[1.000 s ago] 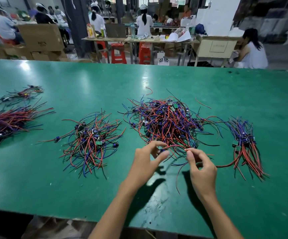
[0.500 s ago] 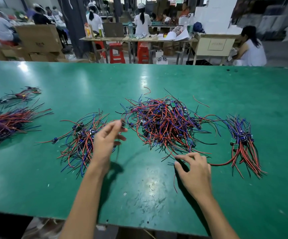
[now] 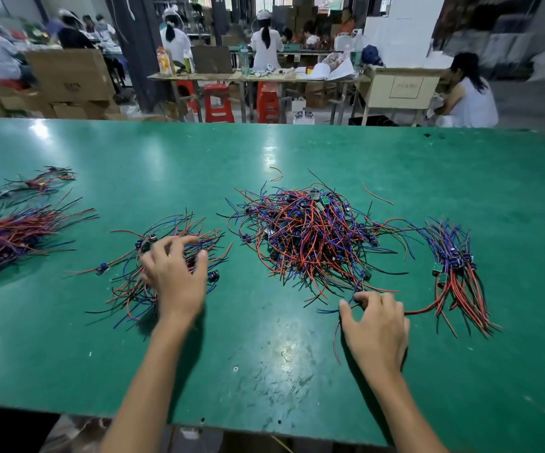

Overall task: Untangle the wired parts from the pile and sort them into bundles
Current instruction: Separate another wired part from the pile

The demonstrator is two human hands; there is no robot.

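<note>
Dozens of light, floppy leads snarl the central pile (image 3: pixel 310 243) — grip by the stiff little boards. Left hand (image 3: pixel 175 276) rests spread-fingered on the left bundle (image 3: pixel 166 256); right hand (image 3: pixel 375 325) pinches a wire (image 3: pixel 336 335) at the pile's edge.

Five heaps of red, blue and black wired parts lie on one green desk (image 3: pixel 297 152), worked by two hands, with two loose red wires apart.

Single head-worn wide-angle view, looking forward and down from above the counter's (image 3: pixel 297 152) near edge, close over both forearms, workshop beyond in upper frame
</note>
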